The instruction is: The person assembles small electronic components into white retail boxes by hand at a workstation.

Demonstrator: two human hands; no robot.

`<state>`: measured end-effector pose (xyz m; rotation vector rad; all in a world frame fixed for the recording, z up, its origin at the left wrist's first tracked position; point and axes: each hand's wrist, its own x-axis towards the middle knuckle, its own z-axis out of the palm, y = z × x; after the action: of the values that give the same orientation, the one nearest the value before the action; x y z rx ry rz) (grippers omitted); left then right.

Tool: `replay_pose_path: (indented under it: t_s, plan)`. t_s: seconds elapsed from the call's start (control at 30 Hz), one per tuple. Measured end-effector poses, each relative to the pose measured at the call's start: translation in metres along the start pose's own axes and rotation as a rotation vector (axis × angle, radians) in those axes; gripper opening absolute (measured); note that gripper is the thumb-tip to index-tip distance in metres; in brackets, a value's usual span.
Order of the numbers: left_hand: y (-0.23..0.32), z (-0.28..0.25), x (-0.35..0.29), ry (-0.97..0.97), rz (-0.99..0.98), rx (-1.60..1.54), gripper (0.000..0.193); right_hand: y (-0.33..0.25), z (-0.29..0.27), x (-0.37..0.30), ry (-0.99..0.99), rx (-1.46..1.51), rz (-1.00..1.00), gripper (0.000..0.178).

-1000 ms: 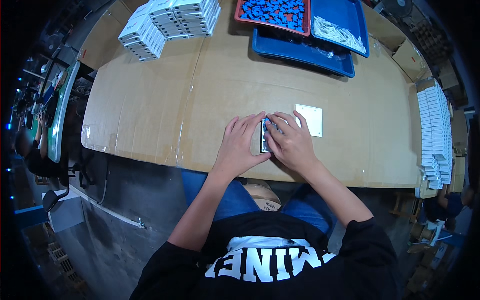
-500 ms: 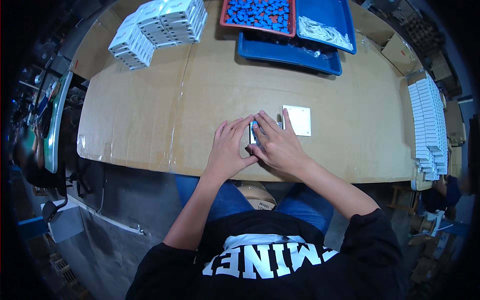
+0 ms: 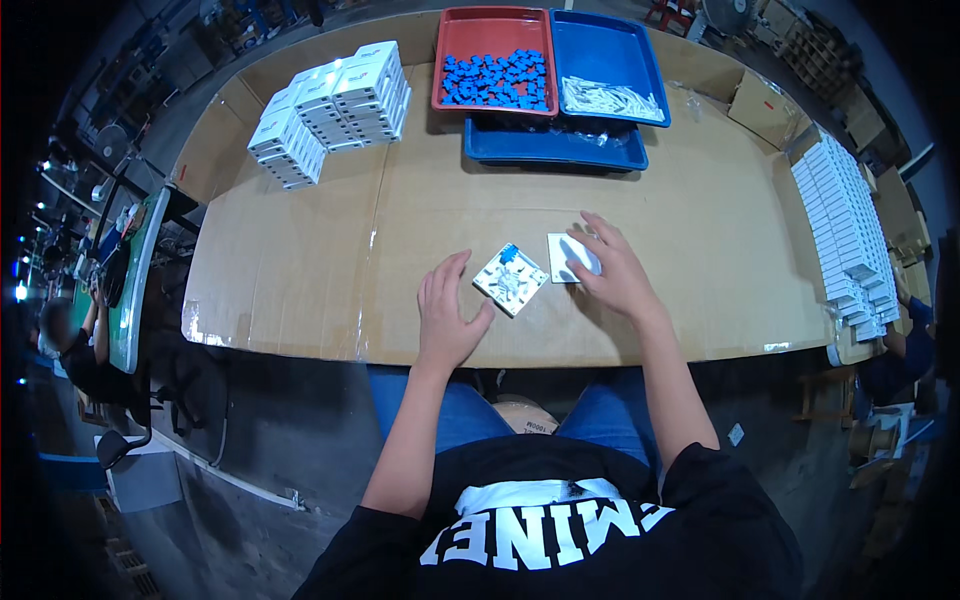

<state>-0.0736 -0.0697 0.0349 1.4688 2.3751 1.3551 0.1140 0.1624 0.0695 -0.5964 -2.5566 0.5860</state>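
Note:
A square white housing (image 3: 512, 285) lies turned cornerwise on the table, open side up. Inside it are a blue piece (image 3: 509, 254) at the far corner and small parts too fine to name. My left hand (image 3: 446, 315) rests just left of the housing, fingers curved and apart, holding nothing. To the right lies a flat white square plate (image 3: 562, 262). Over its right side hovers my right hand (image 3: 615, 272), thumb and fingers spread; whether the fingertips touch the plate is hard to tell.
Stacked white boxes (image 3: 365, 85) stand at the back left. A red tray (image 3: 495, 30) of blue pieces and a blue tray (image 3: 605, 45) of white sticks overlap a lower blue tray (image 3: 550, 150). More white boxes (image 3: 845, 225) are piled at the right. A co-worker (image 3: 85, 340) sits far left.
My hands have parted from over the housing, which is now uncovered and turned cornerwise. My right hand has moved right to the white plate; the left has stayed near the housing. The view has shifted.

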Motion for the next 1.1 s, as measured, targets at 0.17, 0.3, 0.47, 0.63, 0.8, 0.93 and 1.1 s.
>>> replay_pose_path:
  t_s: [0.17,0.3,0.47,0.63,0.8,0.93,1.1]
  plan:
    - [0.023,-0.009,0.001,-0.102,0.146,0.175,0.084,0.015,-0.012,-0.010,-0.214,0.009,0.016,0.051]
    - [0.015,-0.005,-0.003,-0.123,0.147,0.213,0.086,0.011,-0.015,-0.013,-0.208,0.030,0.027,0.044]
    - [0.016,-0.005,-0.005,0.004,0.153,-0.040,0.082,0.007,-0.016,-0.023,-0.054,0.105,0.001,0.030]
    - [0.028,0.003,-0.024,0.140,-0.107,-0.732,0.088,0.004,-0.017,-0.028,-0.016,0.317,0.462,0.024]
    - [0.072,0.006,-0.044,0.246,-0.585,-1.546,0.071,0.015,0.006,-0.043,0.265,0.201,0.389,0.022]
    - [0.072,0.008,-0.055,-0.024,-0.800,-1.955,0.072,-0.003,0.008,-0.052,0.297,-0.013,0.263,0.031]
    - [0.075,0.010,-0.053,-0.147,-0.902,-2.029,0.073,-0.004,0.014,-0.058,0.220,-0.156,0.163,0.055]
